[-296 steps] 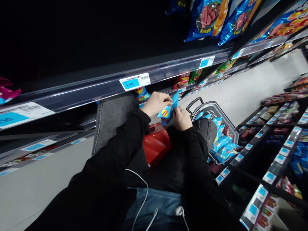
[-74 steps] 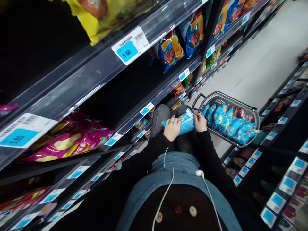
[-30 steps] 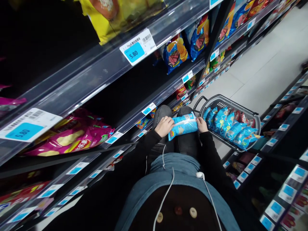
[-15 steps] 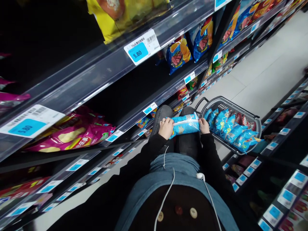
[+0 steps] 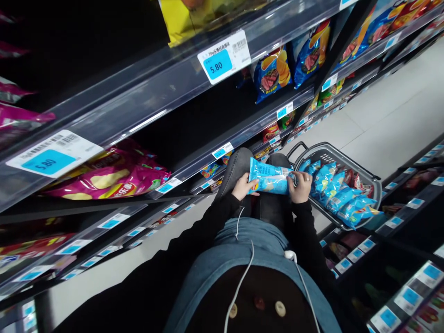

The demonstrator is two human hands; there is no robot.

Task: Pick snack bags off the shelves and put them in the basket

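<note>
I sit low in a shop aisle with my knees up. A light blue bag of crisps (image 5: 268, 176) lies crosswise over my knees. My left hand (image 5: 243, 187) grips its left end and my right hand (image 5: 300, 186), closed with a ring on one finger, grips its right end. Just right of my right hand stands a grey shopping basket (image 5: 364, 172) on the floor, filled with several more light blue bags and some red packets.
Shelves run along my left with pink crisp bags (image 5: 111, 173), dark blue bags (image 5: 274, 74), yellow bags above and blue 5.80 price tags (image 5: 224, 58). Another low shelf rack (image 5: 409, 277) lines my right. The pale aisle floor (image 5: 388, 120) stretches beyond the basket.
Ten seconds ago I held a small blue bag under a lower shelf edge. Since then my view rose; over the last second the bag on my knees tilted slightly and my hands shifted along it.
</note>
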